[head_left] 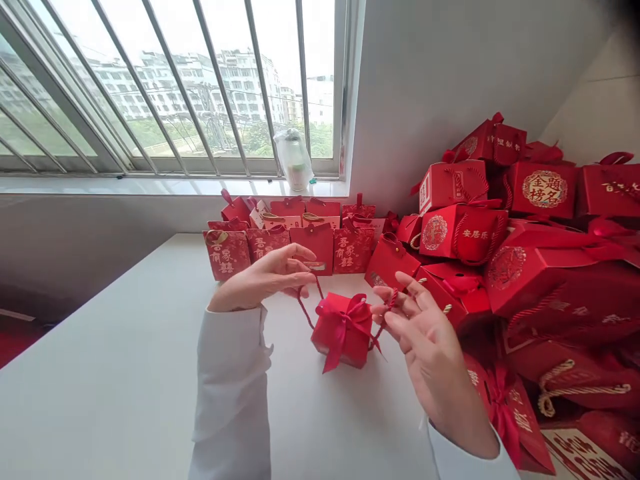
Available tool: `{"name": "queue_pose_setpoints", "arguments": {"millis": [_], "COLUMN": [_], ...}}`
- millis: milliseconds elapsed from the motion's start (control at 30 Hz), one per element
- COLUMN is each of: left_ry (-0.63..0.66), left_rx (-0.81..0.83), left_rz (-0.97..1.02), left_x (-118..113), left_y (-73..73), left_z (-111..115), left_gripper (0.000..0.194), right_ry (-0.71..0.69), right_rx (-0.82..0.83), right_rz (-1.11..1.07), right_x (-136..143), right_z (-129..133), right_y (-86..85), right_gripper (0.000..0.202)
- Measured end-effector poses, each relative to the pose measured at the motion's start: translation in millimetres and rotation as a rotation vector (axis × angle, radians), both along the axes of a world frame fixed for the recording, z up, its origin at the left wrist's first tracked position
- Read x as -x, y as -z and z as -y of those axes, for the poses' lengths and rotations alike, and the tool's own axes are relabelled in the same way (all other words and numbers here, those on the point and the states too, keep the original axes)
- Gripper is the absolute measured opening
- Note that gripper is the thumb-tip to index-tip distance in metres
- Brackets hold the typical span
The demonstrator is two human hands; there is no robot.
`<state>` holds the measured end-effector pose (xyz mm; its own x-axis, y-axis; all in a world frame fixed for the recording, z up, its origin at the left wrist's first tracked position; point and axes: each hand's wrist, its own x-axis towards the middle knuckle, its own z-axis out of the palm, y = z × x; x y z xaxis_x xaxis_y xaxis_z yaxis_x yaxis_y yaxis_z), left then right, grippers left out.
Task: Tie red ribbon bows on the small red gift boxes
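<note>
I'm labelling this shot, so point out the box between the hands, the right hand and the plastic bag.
Box (357, 347): head view, side beside the ribbon.
Right hand (431, 341): head view, middle.
Plastic bag (294, 163): head view, middle.

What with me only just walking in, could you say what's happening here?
A person's left hand and right hand each have a red cord handle of a small red gift box in their fingers. Its ribbon bow is tied. Red gift bags stand behind; more gift boxes are piled to the right.
</note>
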<state>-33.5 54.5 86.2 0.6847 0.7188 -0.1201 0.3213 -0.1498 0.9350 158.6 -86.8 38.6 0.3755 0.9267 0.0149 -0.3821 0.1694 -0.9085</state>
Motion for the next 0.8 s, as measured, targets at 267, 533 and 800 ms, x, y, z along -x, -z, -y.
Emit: {"name": "queue_pose_setpoints", "arguments": {"millis": [267, 533, 800], "left_ry": [-0.091, -0.074, -0.266], "left_rx": [-0.033, -0.166, -0.418], "left_rz": [0.164, 0.125, 0.300], "left_x": [-21, -38, -38], "left_y": [-35.3, -61.7, -34.7], "left_z": [44, 46, 41], "left_gripper": [0.047, 0.048, 0.052], "right_ry": [-0.177, -0.166, -0.123], "right_rx": [-0.042, -0.026, 0.021], "right_rz": [0.238, 0.661, 0.730], "right_x": [9, 6, 1], "right_z": [-47, -98, -118], "right_y": [-35.9, -57.4, -86.5], "right_gripper": [0.064, 0.051, 0.047]}}
